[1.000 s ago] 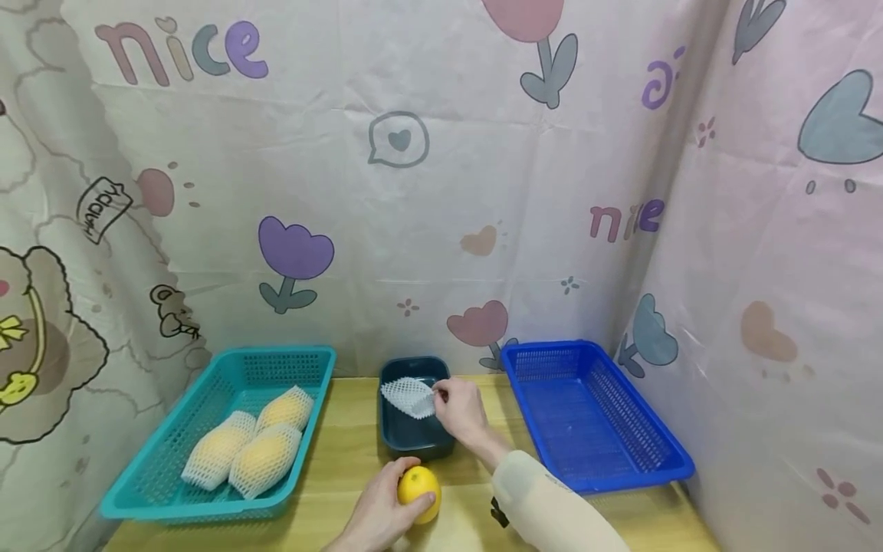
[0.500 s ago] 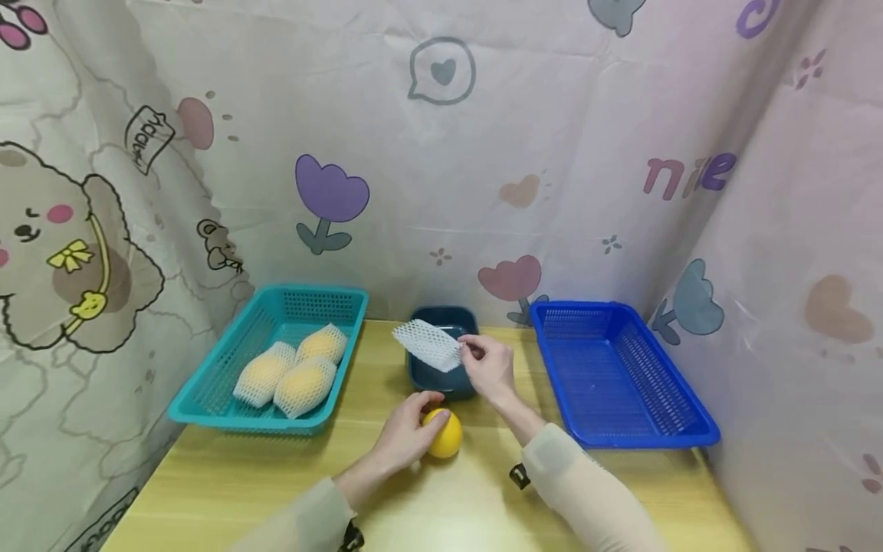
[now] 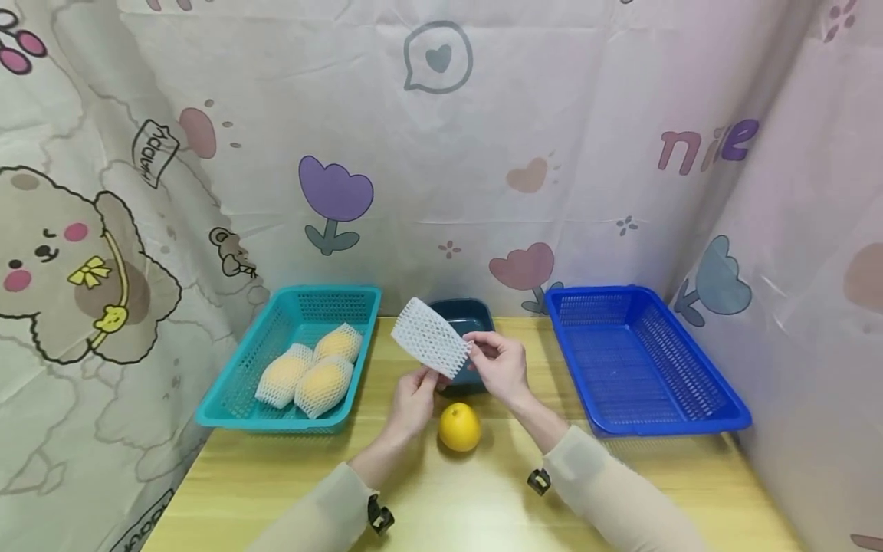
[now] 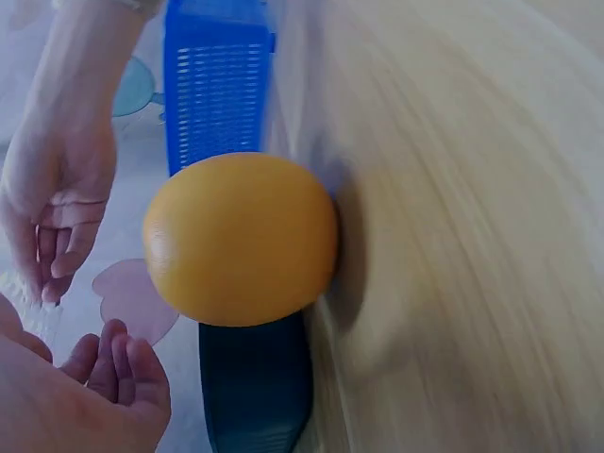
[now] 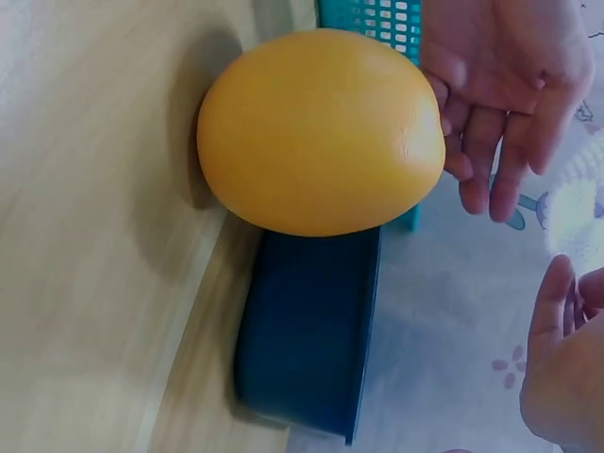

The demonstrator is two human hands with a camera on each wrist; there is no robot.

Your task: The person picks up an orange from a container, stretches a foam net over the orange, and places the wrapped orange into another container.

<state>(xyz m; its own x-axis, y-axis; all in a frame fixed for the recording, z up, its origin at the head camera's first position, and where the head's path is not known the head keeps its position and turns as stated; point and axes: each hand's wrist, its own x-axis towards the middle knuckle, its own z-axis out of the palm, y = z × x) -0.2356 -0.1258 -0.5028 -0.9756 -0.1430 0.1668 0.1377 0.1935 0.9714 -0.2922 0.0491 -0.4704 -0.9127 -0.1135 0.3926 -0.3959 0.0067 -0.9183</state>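
My right hand [image 3: 484, 354] pinches the right end of a white foam net sleeve [image 3: 429, 346] and holds it in the air in front of the dark teal tray [image 3: 469, 310]. My left hand [image 3: 422, 385] is raised just under the net's lower edge with its fingers [image 5: 500, 123] loosely straight; I cannot tell whether it touches the net. A bare yellow-orange fruit [image 3: 459, 426] lies alone on the wooden table [image 3: 483, 498] between my wrists, right in front of the tray. It fills both wrist views, fruit [image 4: 241, 238] and fruit [image 5: 321, 132].
A teal basket [image 3: 241, 383] at the left holds three fruits wrapped in foam nets [image 3: 309, 372]. A blue basket [image 3: 690, 406] stands at the right with nothing in it. A patterned curtain closes the back and both sides.
My left hand let go of the fruit and rose to the net. My right hand lifted the net out of the dark tray and brought it nearer to me.
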